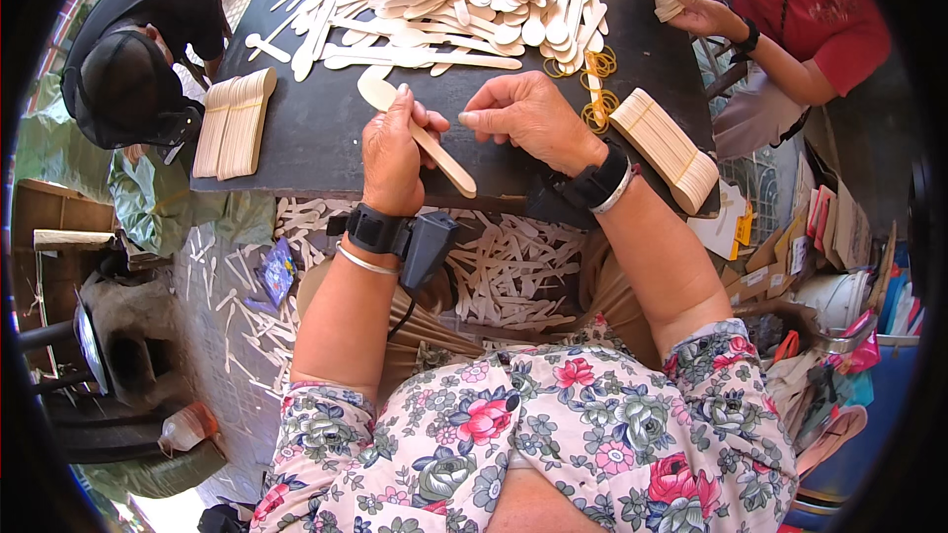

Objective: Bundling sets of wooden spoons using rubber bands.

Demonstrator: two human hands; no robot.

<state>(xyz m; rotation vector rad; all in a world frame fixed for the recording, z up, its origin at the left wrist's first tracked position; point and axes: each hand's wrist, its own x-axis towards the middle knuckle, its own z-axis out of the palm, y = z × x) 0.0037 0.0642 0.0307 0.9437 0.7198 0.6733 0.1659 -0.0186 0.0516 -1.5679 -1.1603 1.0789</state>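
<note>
My left hand (393,153) is closed on a wooden spoon (447,163), its bowl tilted up to the far left and its handle slanting toward me past the fingers. Just to the right, my right hand (536,120) hovers with thumb and fingers pinched together; I see nothing between them. Both hands are over the near part of the dark table (314,143). Beyond them lies a big loose pile of wooden spoons (425,15). Yellow rubber bands (599,111) lie by my right hand, some around a spoon.
Neat stacks of wooden spoons stand at the left (234,123) and right (667,150) table edges. Many spoons (518,271) lie below the near edge. A person in black (138,39) sits at left; another in red (829,30) holds a small spoon stack at right.
</note>
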